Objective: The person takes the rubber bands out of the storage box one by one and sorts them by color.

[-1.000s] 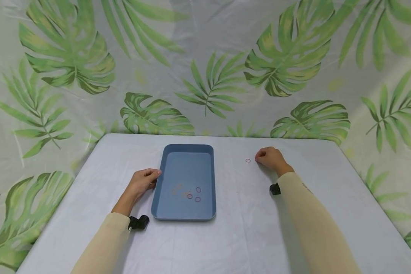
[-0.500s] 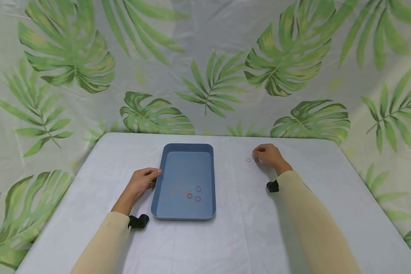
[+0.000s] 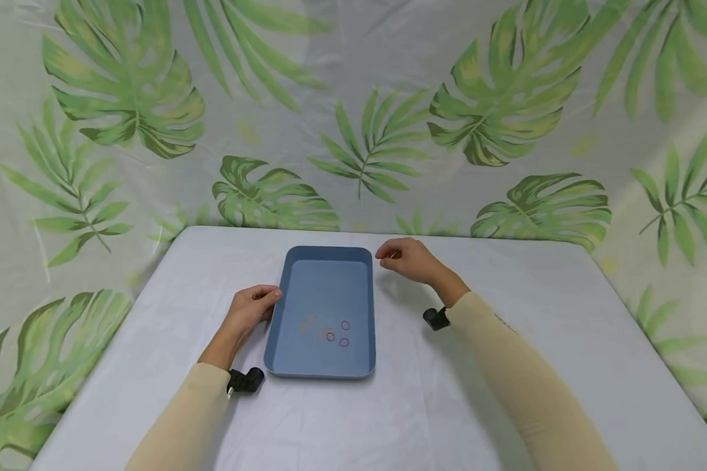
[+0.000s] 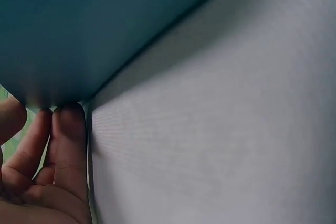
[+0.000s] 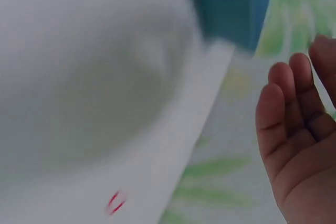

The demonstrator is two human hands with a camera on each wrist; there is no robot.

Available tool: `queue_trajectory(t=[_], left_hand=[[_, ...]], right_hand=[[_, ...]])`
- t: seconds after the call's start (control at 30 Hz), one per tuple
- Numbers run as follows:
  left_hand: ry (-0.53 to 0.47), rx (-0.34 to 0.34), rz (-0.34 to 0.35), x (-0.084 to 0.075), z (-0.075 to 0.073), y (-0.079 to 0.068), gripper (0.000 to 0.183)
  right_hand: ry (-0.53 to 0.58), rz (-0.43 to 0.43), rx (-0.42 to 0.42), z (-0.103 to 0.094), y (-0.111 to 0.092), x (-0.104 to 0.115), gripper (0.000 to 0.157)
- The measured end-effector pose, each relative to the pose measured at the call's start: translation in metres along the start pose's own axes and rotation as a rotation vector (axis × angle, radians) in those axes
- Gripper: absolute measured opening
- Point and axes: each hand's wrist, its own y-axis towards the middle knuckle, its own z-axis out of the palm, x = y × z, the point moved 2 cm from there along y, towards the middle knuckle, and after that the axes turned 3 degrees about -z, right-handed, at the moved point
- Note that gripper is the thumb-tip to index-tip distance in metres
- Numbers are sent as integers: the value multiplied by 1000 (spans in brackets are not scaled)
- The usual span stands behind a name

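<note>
- The blue tray (image 3: 330,288) lies on the white table (image 3: 389,425) around the middle of the head view, a little left of centre.
- Inside it, in the lower half, lie three reddish bands (image 3: 345,329) with some faint tan bands (image 3: 303,324) just to their left, too pale to count surely.
- Left hand (image 3: 249,311): the fingertips touch the outside of the tray's left wall; whether thumb and fingers clamp the rim, I cannot tell. Light, steady contact here should keep the tray from sliding.
- Right hand (image 3: 408,260): just beside the tray's upper right corner, thumb and forefinger tips close together. I cannot tell whether a band is between them.
- If one is, keep the pinch gentle but complete until the fingertips are inside the rim; a thin loop could snag on the edge or cling to skin.
- Lowering it near the tray floor before parting the fingers would limit bouncing.
- At least one red band (image 5: 110,203) lies on the table, lower left of the right wrist view. Against flat cloth, a fingertip pinch from above seems best.
</note>
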Motion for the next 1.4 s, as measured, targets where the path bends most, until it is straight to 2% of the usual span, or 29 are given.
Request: queue_trajectory(t=[0.1,0.17,0.4,0.7,1.03,1.4], left_hand=[[-8,5,2,0,-1,0,42],[-12,3,3,0,-1,1,42],[-17,-7,12,2,0,3,41],[-20,4,8,3,0,2,40],[-8,13,16,4,-1,3,41],[2,11,9,3,-1,4,41]], right_hand=[[-33,-115,63,15,2,24,19],[-41,-161,106,25,2,36,19],[-39,-241,192,50,-1,54,16],[-47,-263,214,64,1,51,16],[-264,-384,235,76,-2,55,13],[-364,-352,326,85,-6,52,8]])
